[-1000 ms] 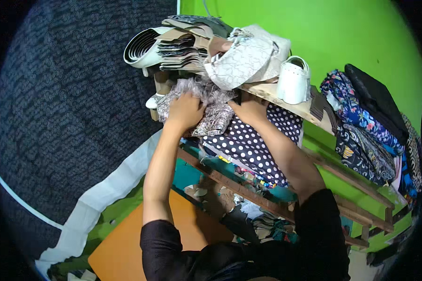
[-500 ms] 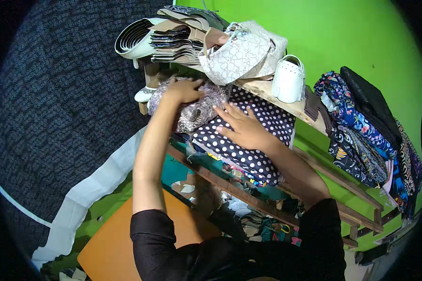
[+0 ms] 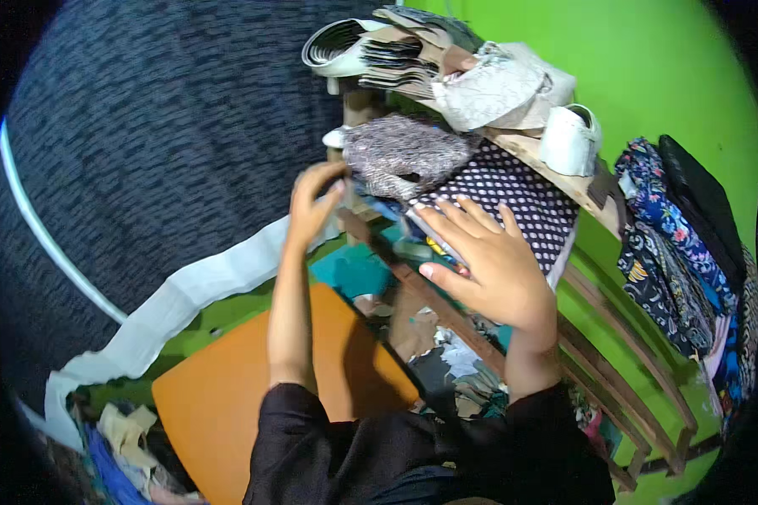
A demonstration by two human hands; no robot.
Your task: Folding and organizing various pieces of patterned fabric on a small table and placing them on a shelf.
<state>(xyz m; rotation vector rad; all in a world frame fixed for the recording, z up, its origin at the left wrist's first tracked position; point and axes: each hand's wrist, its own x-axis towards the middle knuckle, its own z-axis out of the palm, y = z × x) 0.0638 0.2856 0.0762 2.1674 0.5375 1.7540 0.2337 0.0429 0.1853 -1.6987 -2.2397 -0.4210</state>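
Note:
A greyish-mauve patterned bundle (image 3: 408,151) rests on the lower level of a wooden rack, overlapping a black cloth with white polka dots (image 3: 522,206). My left hand (image 3: 316,198) is just left of the bundle, apart from it, its fingers bent and slightly blurred, with nothing seen in them. Over the near side of the dotted cloth is my right hand (image 3: 488,261), fingers spread and palm down. Whether its fingertips touch the cloth I cannot tell.
Above, a wooden shelf (image 3: 547,160) carries stacked cut pieces (image 3: 400,63), a whitish cloth bag (image 3: 505,88) and a white perforated container (image 3: 570,140). Folded patterned fabrics (image 3: 674,244) hang at the right. A dark curtain (image 3: 168,151) covers the left; an orange panel (image 3: 253,379) lies below.
My left hand has come off the bundle and moved left and down. My right hand has shifted nearer to me with fingers spread. The whole view has swung, moving the shelf rightward.

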